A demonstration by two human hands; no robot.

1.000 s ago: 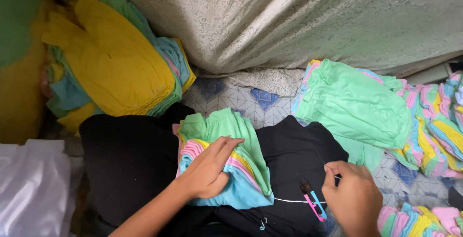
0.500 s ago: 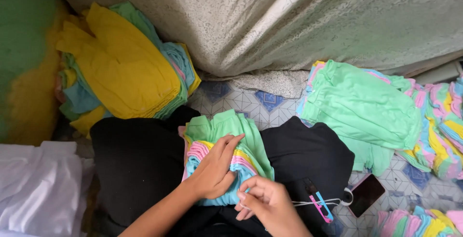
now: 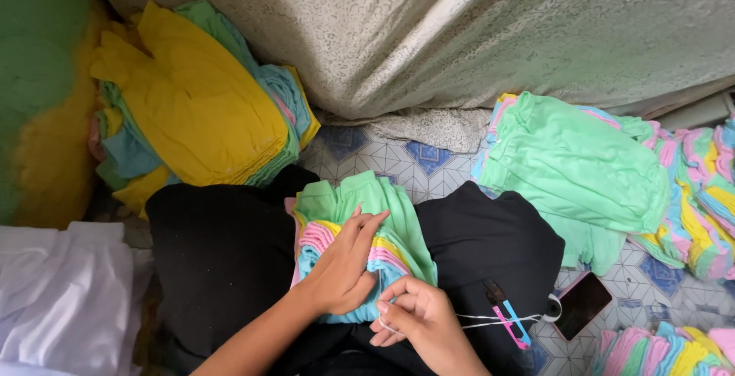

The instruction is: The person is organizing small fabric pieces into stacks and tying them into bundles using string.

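A folded stack of pastel garments, green on top with pink, yellow and blue edges, rests on my lap, which is covered in black cloth. My left hand lies flat on the stack, fingers pressing its near edge. My right hand is just beside it, fingers pinched on a thin white thread that runs right toward small pink-and-blue thread snips lying on the black cloth.
A yellow and green garment pile sits at the left, a mint green pile and striped pastel stacks at the right. A dark phone lies on the patterned tile floor. Grey fabric hangs behind; white cloth is lower left.
My right hand left the snips at the right, moved left to the stack's near edge and now pinches the thread. The left hand stayed on the stack.
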